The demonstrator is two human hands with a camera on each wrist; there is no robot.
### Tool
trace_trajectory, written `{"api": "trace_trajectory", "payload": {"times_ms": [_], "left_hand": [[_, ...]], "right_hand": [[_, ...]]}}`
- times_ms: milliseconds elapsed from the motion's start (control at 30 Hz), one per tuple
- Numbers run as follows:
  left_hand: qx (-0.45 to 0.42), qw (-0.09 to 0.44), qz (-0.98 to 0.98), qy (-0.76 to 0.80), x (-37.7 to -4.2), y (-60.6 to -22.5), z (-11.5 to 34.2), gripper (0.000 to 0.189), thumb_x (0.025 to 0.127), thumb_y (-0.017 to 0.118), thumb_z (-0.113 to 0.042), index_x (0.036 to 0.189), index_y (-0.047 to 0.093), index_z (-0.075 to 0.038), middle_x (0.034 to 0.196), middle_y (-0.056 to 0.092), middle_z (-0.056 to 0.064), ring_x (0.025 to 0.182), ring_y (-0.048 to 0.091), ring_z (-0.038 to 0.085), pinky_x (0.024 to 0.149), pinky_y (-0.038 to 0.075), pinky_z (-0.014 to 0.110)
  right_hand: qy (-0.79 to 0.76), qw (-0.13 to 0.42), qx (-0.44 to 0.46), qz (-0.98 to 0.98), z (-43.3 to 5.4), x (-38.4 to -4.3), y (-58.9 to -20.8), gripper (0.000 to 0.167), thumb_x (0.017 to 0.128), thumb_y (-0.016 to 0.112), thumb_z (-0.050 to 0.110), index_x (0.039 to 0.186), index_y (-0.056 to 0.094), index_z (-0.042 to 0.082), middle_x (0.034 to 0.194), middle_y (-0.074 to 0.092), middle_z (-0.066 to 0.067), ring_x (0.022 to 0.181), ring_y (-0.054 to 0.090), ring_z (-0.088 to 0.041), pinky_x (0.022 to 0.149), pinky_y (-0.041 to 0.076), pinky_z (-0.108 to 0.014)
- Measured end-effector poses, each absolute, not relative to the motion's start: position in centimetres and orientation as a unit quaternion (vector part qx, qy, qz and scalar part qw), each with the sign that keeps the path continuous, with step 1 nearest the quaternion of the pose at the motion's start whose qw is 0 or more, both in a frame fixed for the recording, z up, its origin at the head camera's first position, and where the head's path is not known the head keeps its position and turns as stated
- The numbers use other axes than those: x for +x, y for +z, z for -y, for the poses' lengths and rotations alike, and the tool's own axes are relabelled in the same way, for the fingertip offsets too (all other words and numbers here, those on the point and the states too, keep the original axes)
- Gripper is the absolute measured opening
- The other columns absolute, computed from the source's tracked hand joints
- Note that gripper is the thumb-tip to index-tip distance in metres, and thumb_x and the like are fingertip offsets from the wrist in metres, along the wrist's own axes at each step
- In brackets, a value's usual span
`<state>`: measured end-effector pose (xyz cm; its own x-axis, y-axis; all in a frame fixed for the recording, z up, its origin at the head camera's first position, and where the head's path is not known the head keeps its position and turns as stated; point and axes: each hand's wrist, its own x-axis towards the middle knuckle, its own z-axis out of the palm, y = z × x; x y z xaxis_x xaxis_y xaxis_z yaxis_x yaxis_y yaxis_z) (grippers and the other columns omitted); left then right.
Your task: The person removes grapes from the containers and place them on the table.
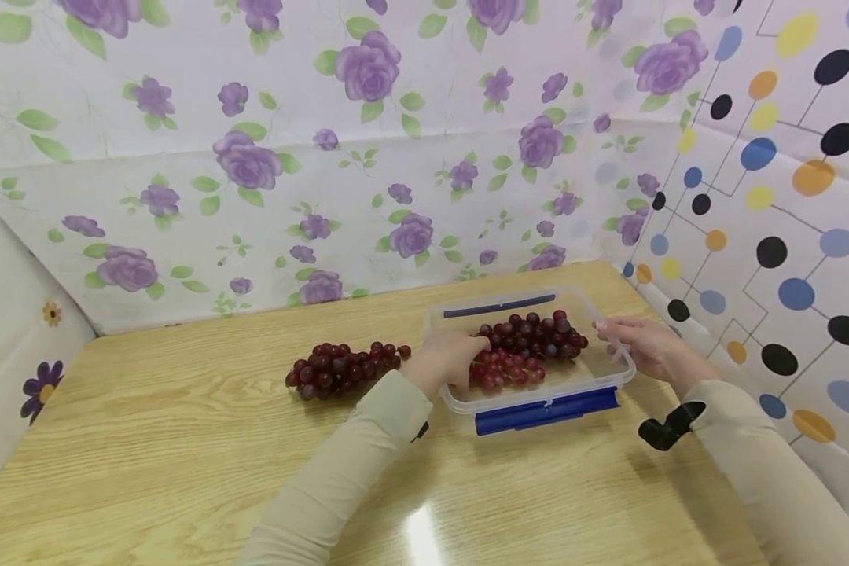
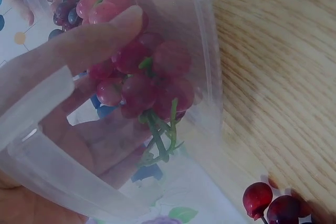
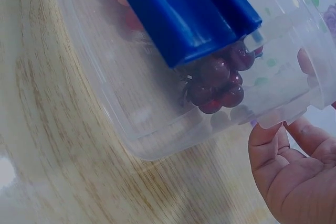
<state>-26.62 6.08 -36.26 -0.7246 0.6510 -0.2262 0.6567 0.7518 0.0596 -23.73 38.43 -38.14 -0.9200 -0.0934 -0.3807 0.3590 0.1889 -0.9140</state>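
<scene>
Cream sleeves (image 1: pixel 343 479) lie closest to us, running forward to our two hands. We have the light-red grapes (image 1: pixel 505 369) inside a clear container (image 3: pixel 142 135), near its left end, and our left hand (image 1: pixel 447 360) reaches over that end, thumb and fingers closed around the bunch. A darker bunch of grapes (image 1: pixel 534 336) lies just behind them in the same container. Our right hand (image 1: pixel 644 344) pinches the container's right rim between thumb and fingers. Blue latches (image 1: pixel 548 410) line its front and back edges. Outside, near our left wrist, a third bunch (image 1: pixel 343 371) rests on the wood-grained bench (image 1: pixel 184 448). Beyond stands a purple-flowered sheet (image 1: pixel 368 71), with a dotted sheet (image 1: pixel 795 295) to the right.
</scene>
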Motion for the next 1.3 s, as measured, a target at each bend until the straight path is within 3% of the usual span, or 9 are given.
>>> {"api": "trace_trajectory", "payload": {"times_ms": [200, 433, 600, 800, 1033, 1133, 1300], "left_hand": [[0.347, 0.122, -0.93, -0.024, -26.78, -36.49, -6.12, 0.067, 0.068, 0.082, -0.013, 0.128, 0.055, -0.024, 0.126, 0.059, 0.0, 0.094, 0.051, 0.015, 0.07, 0.045, 0.027], [0.334, 0.135, -0.933, -0.03, -26.63, -36.54, -6.31, 0.057, 0.071, 0.083, -0.017, 0.122, 0.058, -0.018, 0.113, 0.065, -0.001, 0.088, 0.055, 0.015, 0.068, 0.045, 0.025], [0.317, 0.145, -0.937, -0.018, -26.37, -36.34, -6.33, 0.064, 0.072, 0.082, -0.016, 0.128, 0.051, -0.018, 0.115, 0.063, 0.0, 0.087, 0.052, 0.017, 0.061, 0.041, 0.025], [0.32, 0.143, -0.936, -0.024, -26.29, -36.08, -6.21, 0.061, 0.071, 0.083, -0.02, 0.122, 0.049, -0.02, 0.105, 0.064, -0.002, 0.085, 0.052, 0.014, 0.066, 0.041, 0.025], [0.322, 0.13, -0.937, -0.036, -26.31, -35.98, -6.14, 0.071, 0.07, 0.082, -0.029, 0.131, 0.049, -0.017, 0.113, 0.064, -0.001, 0.089, 0.053, 0.014, 0.077, 0.044, 0.026], [0.332, 0.124, -0.935, -0.02, -26.48, -35.99, -6.12, 0.063, 0.068, 0.082, -0.029, 0.122, 0.053, -0.015, 0.107, 0.063, -0.002, 0.088, 0.053, 0.013, 0.077, 0.044, 0.025], [0.354, 0.116, -0.928, 0.015, -26.89, -36.3, -5.97, 0.041, 0.067, 0.079, -0.02, 0.098, 0.054, -0.016, 0.091, 0.054, -0.004, 0.079, 0.049, 0.014, 0.062, 0.041, 0.023]], "right_hand": [[-0.617, 0.18, 0.082, -0.762, -38.41, -23.88, -38.47, 0.061, 0.099, 0.049, 0.036, 0.144, 0.03, -0.001, 0.143, 0.027, -0.022, 0.092, 0.044, -0.015, 0.077, 0.046, -0.03], [-0.607, 0.183, 0.081, -0.769, -38.63, -23.98, -38.8, 0.068, 0.099, 0.048, 0.038, 0.148, 0.024, -0.003, 0.15, 0.02, -0.026, 0.093, 0.043, -0.015, 0.077, 0.045, -0.029], [-0.611, 0.185, 0.085, -0.765, -38.67, -24.01, -38.86, 0.069, 0.099, 0.049, 0.038, 0.148, 0.023, -0.002, 0.151, 0.018, -0.026, 0.094, 0.042, -0.016, 0.076, 0.046, -0.029], [-0.619, 0.18, 0.089, -0.759, -38.59, -24.07, -38.77, 0.064, 0.098, 0.05, 0.037, 0.146, 0.03, 0.001, 0.15, 0.02, -0.025, 0.093, 0.042, -0.015, 0.075, 0.046, -0.028], [-0.615, 0.183, 0.086, -0.762, -38.46, -24.0, -38.81, 0.07, 0.099, 0.049, 0.039, 0.149, 0.022, -0.002, 0.151, 0.017, -0.026, 0.094, 0.041, -0.015, 0.076, 0.046, -0.028], [-0.614, 0.182, 0.087, -0.763, -38.48, -23.97, -38.81, 0.067, 0.098, 0.049, 0.039, 0.148, 0.025, 0.001, 0.151, 0.018, -0.024, 0.094, 0.041, -0.015, 0.076, 0.046, -0.029], [-0.617, 0.179, 0.089, -0.761, -38.46, -23.87, -38.7, 0.056, 0.098, 0.05, 0.039, 0.141, 0.037, 0.007, 0.148, 0.023, -0.022, 0.093, 0.043, -0.016, 0.076, 0.046, -0.029]]}}
